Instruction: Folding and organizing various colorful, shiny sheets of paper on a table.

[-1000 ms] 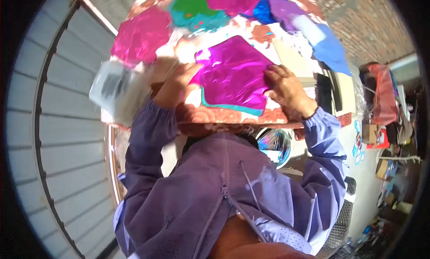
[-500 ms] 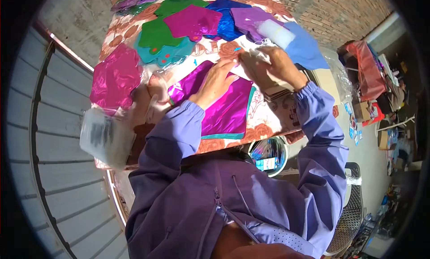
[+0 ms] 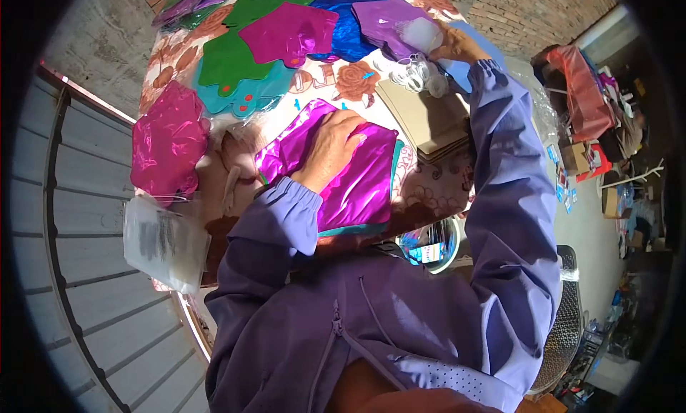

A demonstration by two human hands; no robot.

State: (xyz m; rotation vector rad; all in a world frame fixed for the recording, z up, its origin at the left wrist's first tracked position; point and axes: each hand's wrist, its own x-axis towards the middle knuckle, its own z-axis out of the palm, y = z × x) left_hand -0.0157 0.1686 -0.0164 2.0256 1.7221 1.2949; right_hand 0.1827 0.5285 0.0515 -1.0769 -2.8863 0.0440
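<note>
My left hand (image 3: 330,150) lies on a shiny magenta foil piece (image 3: 361,188), its fingers resting on the foil and slightly bent. A teal layer (image 3: 357,229) shows along the foil's lower edge. Reaching to the far right of the table, my right hand (image 3: 461,47) has its fingers closed around a translucent white roll (image 3: 420,34); the fingertips are partly hidden. Just below that hand lie loops of white cord (image 3: 413,75). A stack of brown card (image 3: 423,116) sits between my two hands.
Green (image 3: 230,59), magenta (image 3: 287,34), blue (image 3: 355,21) and purple (image 3: 386,26) shaped foil pieces spread across the back. A pink one (image 3: 170,140) and a clear plastic packet (image 3: 166,241) are at left. Below the table edge stands a white bucket (image 3: 450,249).
My right hand has moved from the brown card stack up and right to the white roll, which is now tilted. My left hand stays on the magenta foil, its fingers more bent.
</note>
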